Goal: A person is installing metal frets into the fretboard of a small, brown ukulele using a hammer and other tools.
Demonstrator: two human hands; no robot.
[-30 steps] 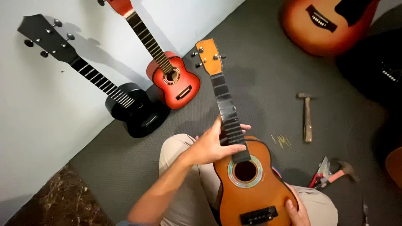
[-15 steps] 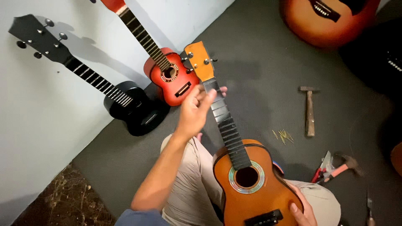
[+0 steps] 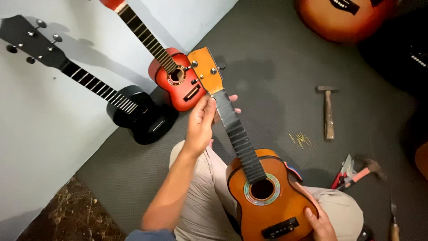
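A black ukulele (image 3: 142, 117) and a red ukulele (image 3: 180, 85) lean against the wall. The left hand (image 3: 201, 122) has its grip closed around the upper neck of the orange ukulele (image 3: 263, 196) resting on the lap, while the right hand (image 3: 318, 221) clasps its lower body. Keeping that neck hold firm and the body braced would steady it best; a hammer (image 3: 328, 111) lies on the floor to the right.

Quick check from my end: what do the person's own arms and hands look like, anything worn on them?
Both hands are bare: no gloves, and no rings or watch that I can make out. The left hand leads back along a bare forearm to a blue-grey sleeve at the bottom edge. Of the right hand only the fingers and part of the back show; its wrist and arm are out of frame.
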